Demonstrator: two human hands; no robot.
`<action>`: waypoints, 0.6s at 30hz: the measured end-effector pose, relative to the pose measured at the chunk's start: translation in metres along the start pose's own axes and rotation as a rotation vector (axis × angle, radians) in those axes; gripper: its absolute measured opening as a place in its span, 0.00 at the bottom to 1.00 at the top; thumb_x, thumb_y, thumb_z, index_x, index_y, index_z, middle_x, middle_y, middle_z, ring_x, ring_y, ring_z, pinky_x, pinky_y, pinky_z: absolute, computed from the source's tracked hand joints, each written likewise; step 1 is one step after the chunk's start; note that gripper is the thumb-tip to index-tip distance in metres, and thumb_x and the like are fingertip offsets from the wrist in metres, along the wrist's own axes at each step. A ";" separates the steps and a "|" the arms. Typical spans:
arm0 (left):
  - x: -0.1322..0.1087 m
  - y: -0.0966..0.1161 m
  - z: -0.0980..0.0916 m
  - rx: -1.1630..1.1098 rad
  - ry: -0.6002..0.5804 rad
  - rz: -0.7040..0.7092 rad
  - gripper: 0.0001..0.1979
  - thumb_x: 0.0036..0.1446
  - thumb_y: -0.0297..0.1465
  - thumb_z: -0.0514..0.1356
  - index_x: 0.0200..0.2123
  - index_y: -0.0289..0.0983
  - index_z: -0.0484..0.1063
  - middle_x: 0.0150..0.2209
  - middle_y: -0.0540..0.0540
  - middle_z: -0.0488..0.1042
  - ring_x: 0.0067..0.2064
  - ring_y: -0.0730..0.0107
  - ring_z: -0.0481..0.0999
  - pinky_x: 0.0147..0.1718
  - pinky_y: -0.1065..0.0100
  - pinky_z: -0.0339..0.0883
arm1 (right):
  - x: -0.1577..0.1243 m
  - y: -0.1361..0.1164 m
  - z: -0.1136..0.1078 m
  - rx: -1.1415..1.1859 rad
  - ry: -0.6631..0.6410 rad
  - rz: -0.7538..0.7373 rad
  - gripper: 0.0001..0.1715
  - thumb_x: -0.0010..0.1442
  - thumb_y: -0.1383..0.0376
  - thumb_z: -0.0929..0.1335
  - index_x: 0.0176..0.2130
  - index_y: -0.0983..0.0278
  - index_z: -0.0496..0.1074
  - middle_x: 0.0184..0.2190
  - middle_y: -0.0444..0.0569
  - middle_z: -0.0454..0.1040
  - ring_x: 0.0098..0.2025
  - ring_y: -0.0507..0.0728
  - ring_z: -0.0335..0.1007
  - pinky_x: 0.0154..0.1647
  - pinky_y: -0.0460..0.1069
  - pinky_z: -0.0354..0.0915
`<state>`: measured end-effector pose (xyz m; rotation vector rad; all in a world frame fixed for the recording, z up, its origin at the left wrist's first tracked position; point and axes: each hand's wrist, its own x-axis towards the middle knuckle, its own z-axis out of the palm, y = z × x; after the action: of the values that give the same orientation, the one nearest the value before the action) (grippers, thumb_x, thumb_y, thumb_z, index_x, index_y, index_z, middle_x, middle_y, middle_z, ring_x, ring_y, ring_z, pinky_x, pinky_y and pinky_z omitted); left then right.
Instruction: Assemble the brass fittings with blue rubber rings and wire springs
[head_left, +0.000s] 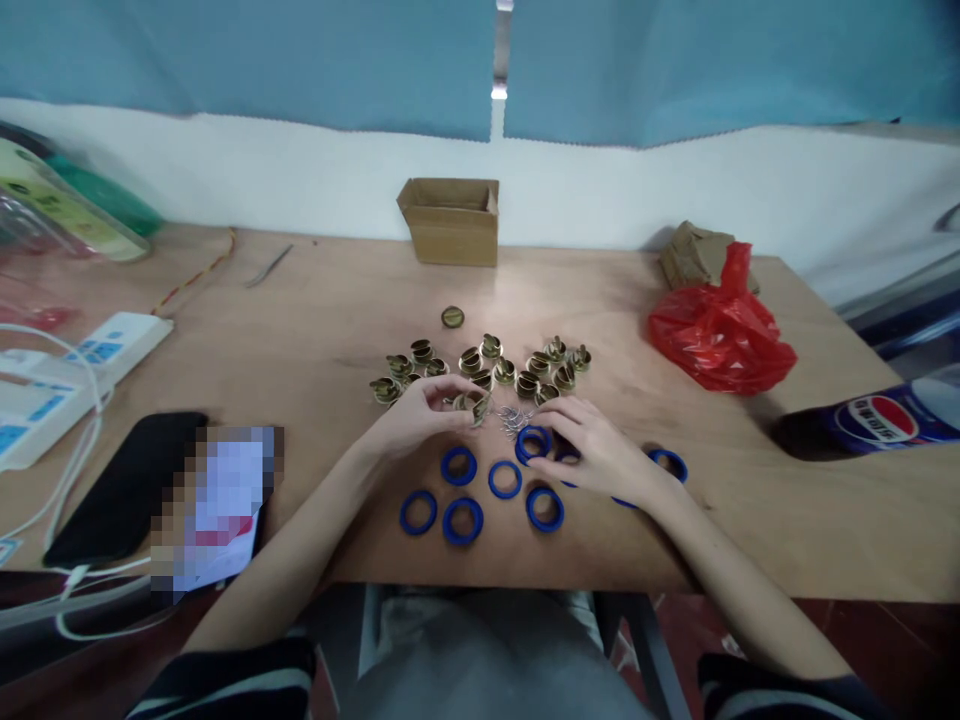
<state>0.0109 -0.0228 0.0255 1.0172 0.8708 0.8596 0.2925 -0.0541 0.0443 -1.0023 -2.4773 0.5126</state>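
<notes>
While left hand (416, 415) pinches round brass fitting (474, 403), right hand (592, 450) touches blue ring (532, 443).

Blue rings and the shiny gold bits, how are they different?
The blue rings are flat hoops with open middles; the gold pieces are shiny lumpy metal. The blue rings lie nearest the person; the gold pieces cluster farther back. The right hand touches a blue ring, the left hand holds a gold piece. Both are small, round and on the wooden table.
</notes>
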 end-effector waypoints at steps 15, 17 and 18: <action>-0.008 -0.003 0.016 0.033 -0.195 -0.014 0.40 0.37 0.24 0.78 0.54 0.40 0.66 0.41 0.48 0.78 0.34 0.75 0.78 0.33 0.75 0.70 | 0.013 -0.035 0.027 0.331 0.241 0.094 0.23 0.68 0.57 0.69 0.61 0.56 0.69 0.53 0.54 0.71 0.55 0.62 0.72 0.52 0.57 0.76; -0.009 0.000 0.017 0.077 -0.168 -0.033 0.42 0.35 0.24 0.79 0.54 0.40 0.65 0.39 0.49 0.78 0.33 0.76 0.77 0.31 0.76 0.69 | 0.013 -0.035 0.025 0.347 0.194 0.118 0.24 0.69 0.57 0.67 0.63 0.55 0.68 0.56 0.54 0.70 0.56 0.62 0.72 0.51 0.57 0.77; -0.010 0.001 0.017 0.094 -0.159 -0.037 0.43 0.34 0.24 0.79 0.54 0.40 0.65 0.38 0.50 0.77 0.32 0.76 0.77 0.31 0.76 0.69 | 0.014 -0.035 0.024 0.355 0.173 0.119 0.24 0.70 0.57 0.66 0.64 0.54 0.67 0.57 0.54 0.70 0.56 0.62 0.72 0.51 0.57 0.77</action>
<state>0.0222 -0.0369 0.0334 1.1321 0.7979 0.7015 0.2515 -0.0721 0.0440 -1.0036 -2.0885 0.8327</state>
